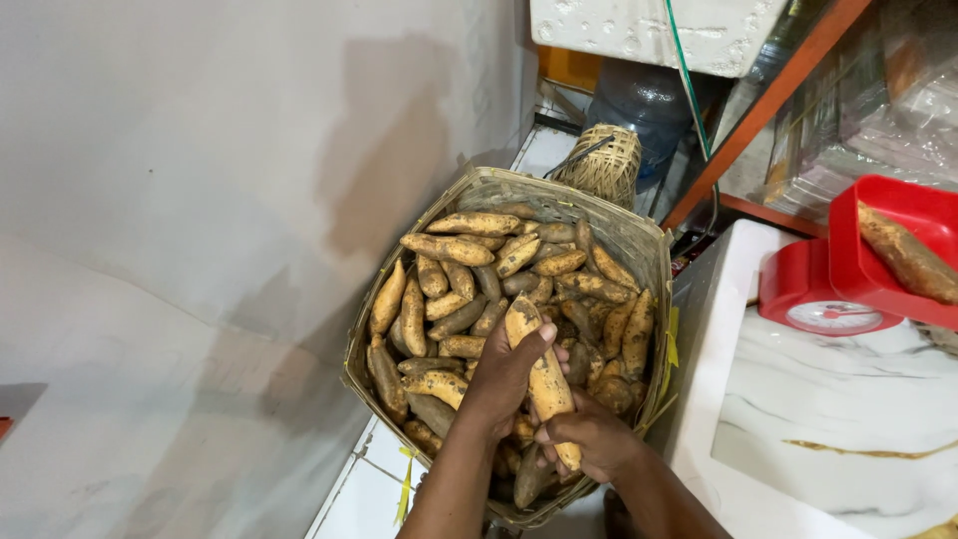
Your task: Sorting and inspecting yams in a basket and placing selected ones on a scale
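Observation:
A woven basket (639, 240) on the floor is heaped with several yellow-brown sweet potatoes (469, 250). Both hands grip one long sweet potato (544, 374) above the heap. My left hand (504, 384) wraps its upper part, thumb across it. My right hand (589, 439) holds its lower end near the basket's front edge.
A red kitchen scale (828, 299) with a red tray (878, 250) holding one sweet potato (908, 260) stands on a white marble-look counter (848, 409) at the right. A small woven basket (604, 165) and a water jug (644, 105) stand behind. A white wall (200, 200) runs along the left.

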